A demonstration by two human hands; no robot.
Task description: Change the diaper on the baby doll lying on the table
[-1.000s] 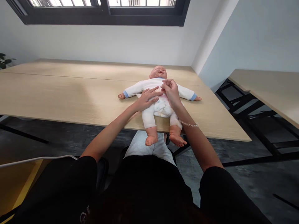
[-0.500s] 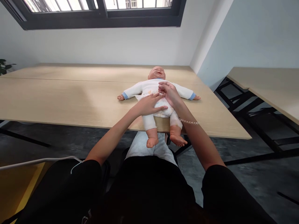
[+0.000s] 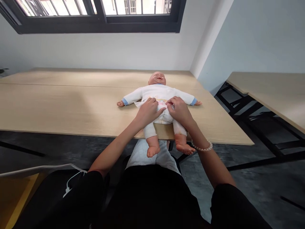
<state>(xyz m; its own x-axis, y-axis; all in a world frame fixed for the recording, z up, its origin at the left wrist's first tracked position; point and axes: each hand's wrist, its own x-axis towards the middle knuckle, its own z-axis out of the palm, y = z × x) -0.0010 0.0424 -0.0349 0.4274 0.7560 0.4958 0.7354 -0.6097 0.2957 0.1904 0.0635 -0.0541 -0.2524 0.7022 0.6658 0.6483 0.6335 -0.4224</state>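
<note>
A baby doll [image 3: 160,91] lies on its back on the wooden table [image 3: 100,111], arms spread, head towards the wall and lower legs over the front edge. It wears white clothes with blue cuffs and a coloured print on the belly. On the left side of its belly rests my left hand [image 3: 148,112], fingers bent over the cloth and thumb held apart. My right hand [image 3: 180,110] has its thumb and fingertips pinched together at the clothes near the print. The cloth under both hands is partly hidden.
A white wall with a dark-framed window [image 3: 100,27] stands behind the table. To the right is another wooden table [image 3: 274,90] on black legs. A white cable [image 3: 47,166] runs past a black seat at lower left.
My right hand has moved down from the doll's chest to its belly, its fingers now pinched. My left hand's fingers have bent from nearly flat. The view has tilted slightly.
</note>
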